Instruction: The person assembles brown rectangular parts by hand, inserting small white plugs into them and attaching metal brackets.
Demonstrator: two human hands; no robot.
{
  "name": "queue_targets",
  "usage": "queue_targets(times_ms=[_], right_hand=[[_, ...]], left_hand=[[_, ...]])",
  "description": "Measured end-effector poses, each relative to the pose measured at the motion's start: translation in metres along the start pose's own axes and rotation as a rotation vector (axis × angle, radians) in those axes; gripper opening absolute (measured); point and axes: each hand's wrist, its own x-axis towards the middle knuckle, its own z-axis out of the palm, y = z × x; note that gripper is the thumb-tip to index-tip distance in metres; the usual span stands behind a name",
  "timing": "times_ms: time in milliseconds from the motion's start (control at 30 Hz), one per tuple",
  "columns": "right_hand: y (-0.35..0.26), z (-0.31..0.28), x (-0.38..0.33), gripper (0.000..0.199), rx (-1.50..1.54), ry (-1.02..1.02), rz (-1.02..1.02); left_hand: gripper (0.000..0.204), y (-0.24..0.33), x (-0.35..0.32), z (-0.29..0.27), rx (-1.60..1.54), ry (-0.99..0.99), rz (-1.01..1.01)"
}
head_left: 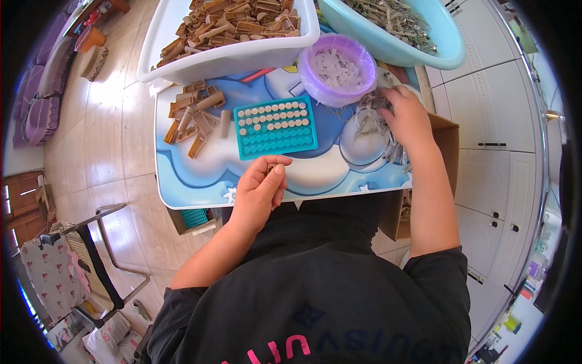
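Observation:
My left hand is closed at the table's front edge, thumb against fingers, on a small brown plastic piece that is mostly hidden. Just beyond it lies a teal tray with rows of round wells, the far rows bearing small off-white discs. My right hand is at the table's right side, its bent fingers gripping into a loose bunch of thin grey, shiny strands. Left of the tray is a small heap of brown plastic pieces, some trough-shaped, some rounded.
A white tub full of brown pieces stands at the back left. Beside it are a purple bowl of small whitish pieces and a light blue basin of greyish strands. A cardboard box stands against the table's right side.

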Motion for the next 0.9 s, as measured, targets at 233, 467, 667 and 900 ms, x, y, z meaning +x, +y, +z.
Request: queue_targets(times_ms=[233, 467, 667, 900], right_hand=[[-0.001, -0.052, 0.000, 0.024, 0.602, 0.367, 0.195], [-0.011, -0.067, -0.002, 0.021, 0.939, 0.468, 0.328], [-0.021, -0.071, -0.004, 0.022, 0.789, 0.551, 0.238], [-0.017, -0.073, -0.008, 0.023, 0.858, 0.561, 0.232]], left_hand=[[0.022, 0.002, 0.000, -0.001, 0.011, -0.013, 0.010], [0.022, 0.001, -0.001, 0.000, 0.019, 0.001, -0.002], [0.021, 0.000, 0.000, -0.001, 0.021, -0.008, -0.005], [0.010, -0.007, 0.000, -0.004, -0.008, -0.014, 0.020]])
